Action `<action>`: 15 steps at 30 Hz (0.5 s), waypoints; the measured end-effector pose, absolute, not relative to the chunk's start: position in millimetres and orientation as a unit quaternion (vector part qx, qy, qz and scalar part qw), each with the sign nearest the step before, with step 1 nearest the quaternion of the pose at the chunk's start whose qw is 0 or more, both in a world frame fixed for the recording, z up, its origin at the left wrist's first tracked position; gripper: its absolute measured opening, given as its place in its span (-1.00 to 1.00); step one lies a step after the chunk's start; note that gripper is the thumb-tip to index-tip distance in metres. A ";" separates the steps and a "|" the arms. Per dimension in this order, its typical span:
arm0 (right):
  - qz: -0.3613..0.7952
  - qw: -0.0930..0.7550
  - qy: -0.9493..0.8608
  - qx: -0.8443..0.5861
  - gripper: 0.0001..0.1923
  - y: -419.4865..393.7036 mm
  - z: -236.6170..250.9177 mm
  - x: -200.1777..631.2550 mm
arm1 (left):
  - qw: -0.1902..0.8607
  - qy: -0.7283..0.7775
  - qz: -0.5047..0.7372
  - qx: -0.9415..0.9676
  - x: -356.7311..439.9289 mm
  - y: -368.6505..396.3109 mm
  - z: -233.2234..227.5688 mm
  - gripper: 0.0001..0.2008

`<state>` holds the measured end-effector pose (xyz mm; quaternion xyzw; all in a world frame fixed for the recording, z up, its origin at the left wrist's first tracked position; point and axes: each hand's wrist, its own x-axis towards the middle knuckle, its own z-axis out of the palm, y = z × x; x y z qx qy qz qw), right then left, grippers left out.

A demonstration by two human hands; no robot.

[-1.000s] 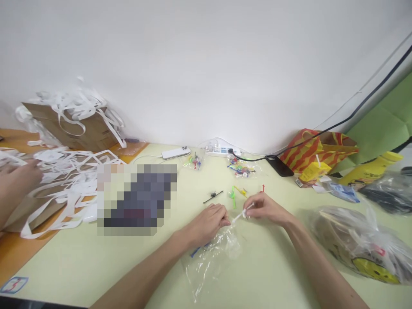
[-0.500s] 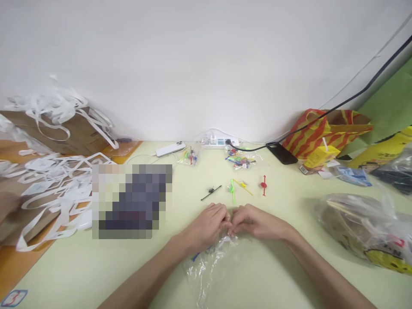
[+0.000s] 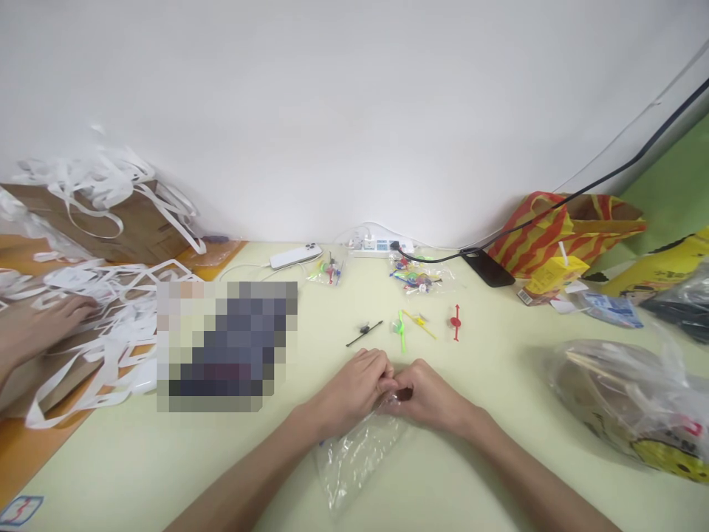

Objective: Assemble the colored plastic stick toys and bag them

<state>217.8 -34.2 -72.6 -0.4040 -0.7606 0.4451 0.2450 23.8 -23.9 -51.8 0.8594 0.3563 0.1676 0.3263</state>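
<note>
Both hands are bunched together at the mouth of a crinkly clear plastic bag (image 3: 354, 458) lying flat on the pale yellow-green table (image 3: 476, 473): the left hand (image 3: 357, 388) is curled with its fingers pinching the top edge of the bag, and the right hand (image 3: 429, 395) is closed on the same edge, knuckles touching the left. Something small and blue shows through the film, can't make out what. Just beyond the hands sit four thin little plastic spinner sticks: a black one (image 3: 364, 333), a green one (image 3: 399, 329), a yellow one (image 3: 419, 324) and a red one (image 3: 455, 322). Further back there are two small clear bags of mixed coloured bits (image 3: 416, 278), a white power strip (image 3: 377, 247), a white phone (image 3: 295, 256) and a black phone (image 3: 489, 267). Off to the right is a big shiny bag (image 3: 625, 403), and on the left a co-worker's hand (image 3: 41, 325) rests in a heap of white paper strips (image 3: 116, 295). Compared with half a second ago the right hand has slid lower and tucked closer under the left, and the co-worker's hand has come further into the strips.
</note>
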 end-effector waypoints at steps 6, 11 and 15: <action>0.320 0.231 -0.796 -0.459 -0.63 -37.0 -83.4 204.3 | 0.316 0.362 0.165 0.861 24.8 -24.5 -44.7 -0.78; 0.336 0.229 -0.768 -0.495 -0.69 -37.0 -82.9 204.9 | 0.296 0.374 0.165 0.863 22.8 -22.2 -49.2 -0.78; 0.495 0.217 -0.737 -0.407 -0.86 -23.0 -58.5 230.2 | 0.284 0.369 0.183 0.866 19.0 -19.8 -51.5 -0.80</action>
